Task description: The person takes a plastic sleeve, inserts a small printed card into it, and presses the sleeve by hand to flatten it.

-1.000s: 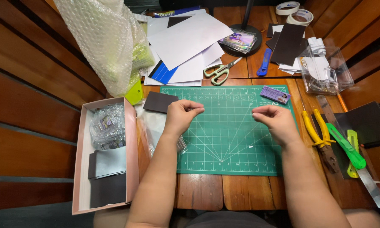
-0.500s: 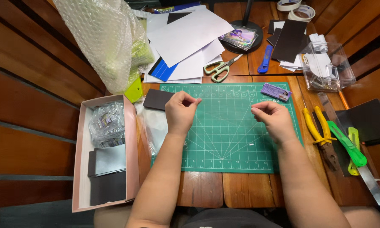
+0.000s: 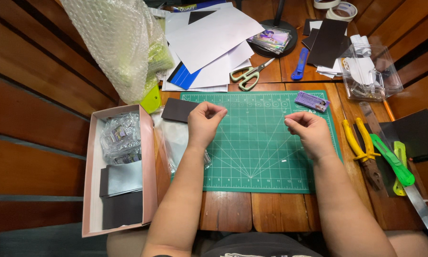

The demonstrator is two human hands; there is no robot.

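Left hand (image 3: 203,124) and right hand (image 3: 310,132) hover over the green cutting mat (image 3: 252,162), both curled with fingertips pinched, probably stretching a thin thread or strip between them, too fine to confirm. Dark card (image 3: 177,110) lies just left of the left hand, small purple packet (image 3: 312,101) just above the right.

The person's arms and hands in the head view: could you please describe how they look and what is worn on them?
Both arms are bare from above the elbow to the fingertips: no sleeves, gloves, watch or bracelets show. The left hand and right hand carry no rings that I can make out. Only a dark garment with pale print shows at the bottom edge.
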